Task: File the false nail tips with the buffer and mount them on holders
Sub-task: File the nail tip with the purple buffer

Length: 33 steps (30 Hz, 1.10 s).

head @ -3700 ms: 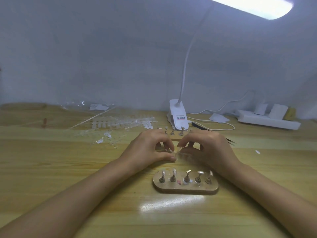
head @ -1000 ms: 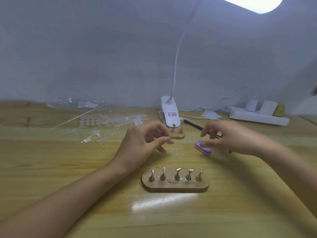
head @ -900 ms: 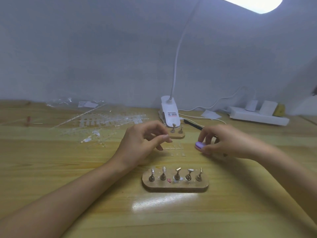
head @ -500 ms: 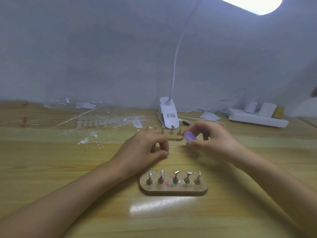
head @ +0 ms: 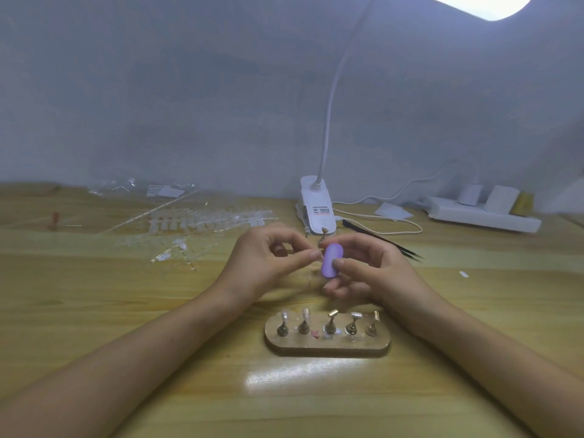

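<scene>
Right hand (head: 376, 273) pinches purple buffer (head: 331, 260) upright; left hand (head: 265, 263) curled in pinch beside it, contents unclear.

On my feed the table (head: 94, 311) reads as varnished wood, glossy enough to throw back a patch of lamp glare, while the holder base (head: 327, 348) is rougher, matt wood. The holders (head: 331, 327) look like brass-toned metal, the buffer (head: 330, 260) matt purple, and the nail tips (head: 205, 221) clear shiny plastic.
</scene>
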Available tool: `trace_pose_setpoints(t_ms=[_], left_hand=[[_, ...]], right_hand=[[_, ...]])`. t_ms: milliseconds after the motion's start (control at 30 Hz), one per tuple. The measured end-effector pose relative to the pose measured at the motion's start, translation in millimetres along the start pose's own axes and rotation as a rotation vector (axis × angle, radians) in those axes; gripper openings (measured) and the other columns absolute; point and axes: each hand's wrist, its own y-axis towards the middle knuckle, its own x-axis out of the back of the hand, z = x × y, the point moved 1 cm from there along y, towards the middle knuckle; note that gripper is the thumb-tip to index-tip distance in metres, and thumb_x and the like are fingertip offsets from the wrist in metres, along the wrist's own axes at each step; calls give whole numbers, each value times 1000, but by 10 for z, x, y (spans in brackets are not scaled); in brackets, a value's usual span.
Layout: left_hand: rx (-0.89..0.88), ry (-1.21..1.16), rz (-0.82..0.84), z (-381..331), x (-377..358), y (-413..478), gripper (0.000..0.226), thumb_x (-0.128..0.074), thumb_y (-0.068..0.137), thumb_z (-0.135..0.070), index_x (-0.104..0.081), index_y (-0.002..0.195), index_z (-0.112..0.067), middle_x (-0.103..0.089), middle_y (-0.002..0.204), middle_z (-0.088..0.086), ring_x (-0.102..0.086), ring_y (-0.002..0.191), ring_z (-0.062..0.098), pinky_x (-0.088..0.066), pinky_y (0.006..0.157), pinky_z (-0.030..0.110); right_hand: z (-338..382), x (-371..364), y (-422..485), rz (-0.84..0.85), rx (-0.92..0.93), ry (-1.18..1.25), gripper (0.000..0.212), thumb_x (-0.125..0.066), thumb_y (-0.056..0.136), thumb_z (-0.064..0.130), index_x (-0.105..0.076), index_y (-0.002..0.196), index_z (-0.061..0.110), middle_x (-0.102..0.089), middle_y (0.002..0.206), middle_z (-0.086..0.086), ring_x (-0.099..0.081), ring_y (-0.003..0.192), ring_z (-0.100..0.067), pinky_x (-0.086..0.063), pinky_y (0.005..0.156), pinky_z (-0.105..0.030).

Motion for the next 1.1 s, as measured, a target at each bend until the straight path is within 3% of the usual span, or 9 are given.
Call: trace_pose_setpoints(t_ms=[100,233,400,567,867,1000,1100], left_hand=[[-23,8,0,2,-3,-16,7,-81,76,-19,-76,72,-22,-67,74,-6,-44,61,7,-40,61,19],[-78,68,-2,-20,-14,-37,14,-83,74,-16,-73,70,-25,-64,74,-11,-47,60,1,-40,62,15],[-113,105,-25,-43,-13,-40,17,-80,78,-16,-71,73,-30,-64,81,-8,-53,66,9,-43,65,13],[-155,152,17,-60,-57,-59,10,-76,82,-16,-69,76,-20,-61,83,-11,-52,63,5,-41,66,11],[-152,77,31,-113,-23,-63,15,-79,78,-11,-69,71,-21,-64,79,-13,-52,65,-1,-39,61,10],[-154,68,42,-116,-24,-66,10,-80,77,-14,-72,72,-16,-64,81,-16,-48,62,0,-37,59,9],[-166,77,12,-116,-22,-65,13,-79,78,-13,-71,73,-20,-63,81,-14,-50,64,1,-38,59,10]], right_hand=[[0,7,-1,23,-17,81,29,-68,85,6,-65,114,4,-74,95,-18,-74,71,-26,-60,65,-24],[11,1,6,9,0,56,36,-74,76,16,-62,108,3,-73,82,-13,-69,60,-19,-54,53,-19],[14,-12,1,14,16,24,37,-77,73,27,-63,101,8,-74,83,-13,-67,62,-15,-53,52,-20],[14,-6,-4,22,15,48,39,-80,70,25,-62,98,5,-74,85,-17,-70,65,-18,-57,59,-24],[23,-12,-14,10,8,62,35,-77,76,20,-61,99,1,-74,88,-18,-72,70,-21,-58,62,-25],[33,21,2,-80,27,187,33,-73,77,19,-58,98,-1,-73,88,-20,-72,67,-21,-58,62,-23],[41,-21,-17,19,1,82,31,-74,77,18,-58,96,-1,-73,86,-19,-72,68,-22,-58,62,-25]])
